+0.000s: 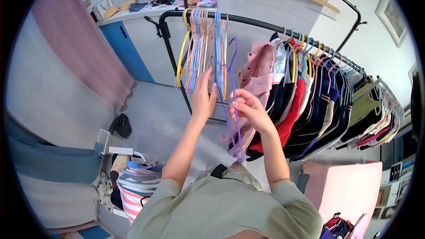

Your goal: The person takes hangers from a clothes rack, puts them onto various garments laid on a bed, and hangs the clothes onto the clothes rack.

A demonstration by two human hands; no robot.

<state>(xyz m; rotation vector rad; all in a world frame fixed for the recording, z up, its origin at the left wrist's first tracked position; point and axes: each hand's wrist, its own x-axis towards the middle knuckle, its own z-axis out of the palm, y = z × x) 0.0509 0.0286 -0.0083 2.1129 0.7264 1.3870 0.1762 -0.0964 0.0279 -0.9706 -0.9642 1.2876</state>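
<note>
My right hand (pixel 249 109) pinches a purple hanger (pixel 235 126) between thumb and fingers. The hanger is upright, its hook near the rack's bar and its long side hanging toward my body. My left hand (pixel 203 99) is raised with fingers stretched out, beside a row of empty hangers (pixel 201 40) in pink, blue and other colours on the rack. A thin dark purple line, perhaps another side of a hanger, runs close to the left fingers; I cannot tell whether they touch it.
A black clothes rack (pixel 261 21) spans the view. Right of my hands hang a pink garment (pixel 259 64) and several dark and red clothes. A striped bundle (pixel 137 183) lies low left, a pink box (pixel 343 186) low right. A cluttered counter (pixel 133 17) stands behind.
</note>
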